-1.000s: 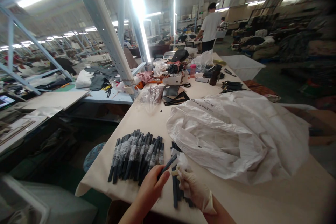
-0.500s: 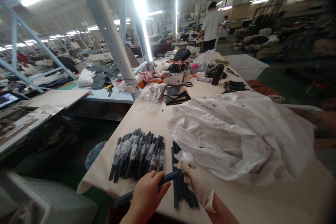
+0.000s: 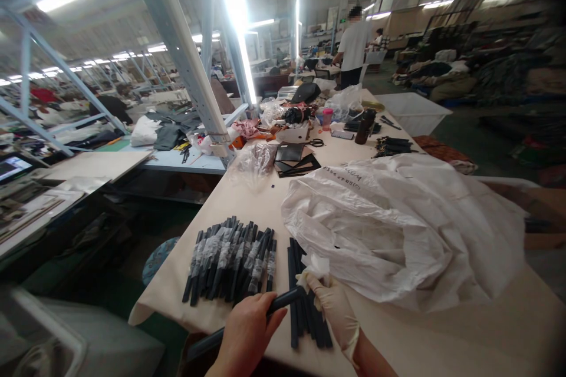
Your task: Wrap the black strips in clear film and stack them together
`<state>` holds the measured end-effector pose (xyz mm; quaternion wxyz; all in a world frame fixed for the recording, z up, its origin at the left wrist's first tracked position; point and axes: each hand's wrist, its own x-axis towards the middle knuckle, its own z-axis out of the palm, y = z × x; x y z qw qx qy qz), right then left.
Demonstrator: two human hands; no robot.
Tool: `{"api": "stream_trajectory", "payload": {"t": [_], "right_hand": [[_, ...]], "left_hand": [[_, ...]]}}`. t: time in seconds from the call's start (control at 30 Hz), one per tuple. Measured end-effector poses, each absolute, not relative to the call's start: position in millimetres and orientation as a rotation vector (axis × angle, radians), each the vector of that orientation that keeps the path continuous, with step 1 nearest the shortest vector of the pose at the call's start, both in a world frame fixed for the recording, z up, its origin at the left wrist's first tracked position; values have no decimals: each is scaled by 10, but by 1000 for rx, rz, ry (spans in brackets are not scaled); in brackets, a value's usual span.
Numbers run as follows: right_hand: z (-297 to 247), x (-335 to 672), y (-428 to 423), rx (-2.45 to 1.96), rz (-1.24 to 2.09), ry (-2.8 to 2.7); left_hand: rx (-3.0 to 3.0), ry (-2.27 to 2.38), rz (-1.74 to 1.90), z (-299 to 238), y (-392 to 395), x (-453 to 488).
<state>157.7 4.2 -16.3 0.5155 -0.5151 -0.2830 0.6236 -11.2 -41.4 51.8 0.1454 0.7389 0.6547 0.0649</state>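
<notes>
My bare left hand [image 3: 247,330] is closed around a long dark navy strip [image 3: 206,344], which slants up to the right over the table's front edge. My right hand [image 3: 332,306], in a pale glove, pinches a crumpled white cloth [image 3: 316,264] at the strip's upper end. Under and beside that hand lie several loose dark strips [image 3: 293,312], side by side. To their left is a pile of similar strips [image 3: 225,262] with clear plastic wrapped round their middles. The fingertips of my right hand are partly hidden by the cloth.
A large white plastic bag [image 3: 398,230] spreads over the table's right side. Farther back are dark flat pieces [image 3: 298,160], scissors [image 3: 315,142], a dark bottle [image 3: 365,126] and a pink cup [image 3: 326,119]. A metal post [image 3: 186,53] rises at left. A person [image 3: 354,47] stands beyond.
The strip in my left hand has shifted slightly down and left. My right hand with the cloth stays at the strip's upper end, almost unmoved.
</notes>
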Motion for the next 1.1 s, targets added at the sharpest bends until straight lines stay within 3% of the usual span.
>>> {"api": "stream_trajectory", "payload": {"t": [0.33, 0.5, 0.67, 0.83, 1.1], "right_hand": [[-221, 1462, 0, -1113, 1692, -746], [-47, 1567, 34, -1104, 1656, -711], [153, 1376, -67, -1003, 1901, -899], [250, 1349, 21, -991, 1760, -425], [121, 1163, 8, -937, 1905, -368]], "left_hand": [[1911, 1862, 197, 336, -399, -124], [1545, 1587, 379, 239, -476, -251], [1530, 1575, 649, 318, -449, -272], [1563, 1606, 600, 395, -436, -231], [1427, 1586, 666, 115, -403, -213]]}}
